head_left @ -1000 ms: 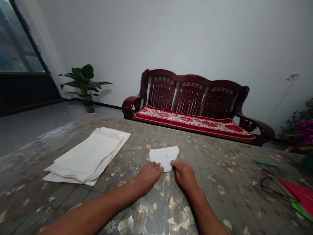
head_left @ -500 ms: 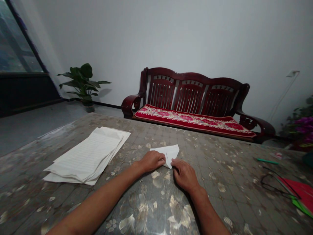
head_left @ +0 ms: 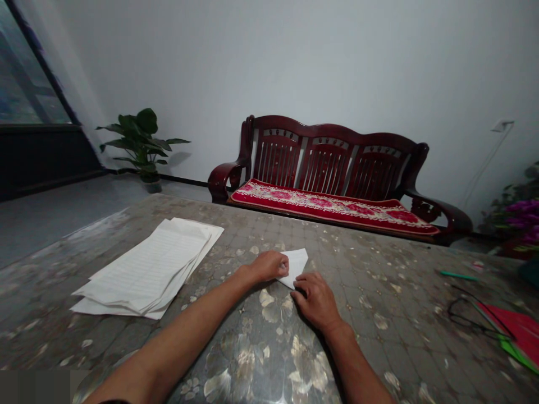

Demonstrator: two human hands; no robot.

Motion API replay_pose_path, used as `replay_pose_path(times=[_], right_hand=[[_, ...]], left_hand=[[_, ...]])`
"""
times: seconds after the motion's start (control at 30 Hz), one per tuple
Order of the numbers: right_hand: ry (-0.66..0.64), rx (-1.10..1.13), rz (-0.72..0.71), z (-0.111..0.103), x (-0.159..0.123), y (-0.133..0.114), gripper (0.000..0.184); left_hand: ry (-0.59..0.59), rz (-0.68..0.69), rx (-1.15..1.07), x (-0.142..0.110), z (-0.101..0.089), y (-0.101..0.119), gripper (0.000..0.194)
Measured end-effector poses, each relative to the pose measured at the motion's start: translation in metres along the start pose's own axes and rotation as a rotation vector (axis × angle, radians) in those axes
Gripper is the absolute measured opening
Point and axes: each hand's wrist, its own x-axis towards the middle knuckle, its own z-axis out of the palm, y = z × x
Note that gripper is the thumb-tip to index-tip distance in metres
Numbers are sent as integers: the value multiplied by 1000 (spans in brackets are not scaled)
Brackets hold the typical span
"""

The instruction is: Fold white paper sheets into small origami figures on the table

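Note:
A small folded sheet of white paper (head_left: 298, 261) lies on the patterned table (head_left: 362, 348) in front of me. My left hand (head_left: 270, 266) is closed in a fist over its left part, covering that side, with the curled fingers pressed on the paper. At the near right edge my right hand (head_left: 316, 300) holds the paper down by its lower corner, thumb and fingertips together there. Whether the left fingers pinch a fold or only press on it is hard to make out.
A stack of lined paper (head_left: 155, 269) lies to the left. On the right are a green pen (head_left: 458, 275), black-framed glasses (head_left: 475, 320) and red and green sheets (head_left: 516, 328). Beyond the table stand a wooden bench (head_left: 328, 168) and a potted plant (head_left: 145, 137).
My left hand has shifted slightly up and right across the paper, curling into a tighter fist and covering its left point. My right hand stays at the lower corner.

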Motion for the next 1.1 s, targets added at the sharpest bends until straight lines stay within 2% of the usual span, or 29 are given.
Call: replay_pose_path(times=[0.27,0.47,0.87,1.1], right_hand=[[21,-28,111,8,2,-3,8],[45,54,200,10,3,-3,6],[62,-43,190,15,2,-8,4],[77,-65,191,15,2,-9,3]], left_hand=[[27,-58,-43,2,7,-3,18],[60,-76,-84,4,12,-7,16],[166,-145,-184,11,28,-12,28],[161,-142,-275,15,27,-27,17]])
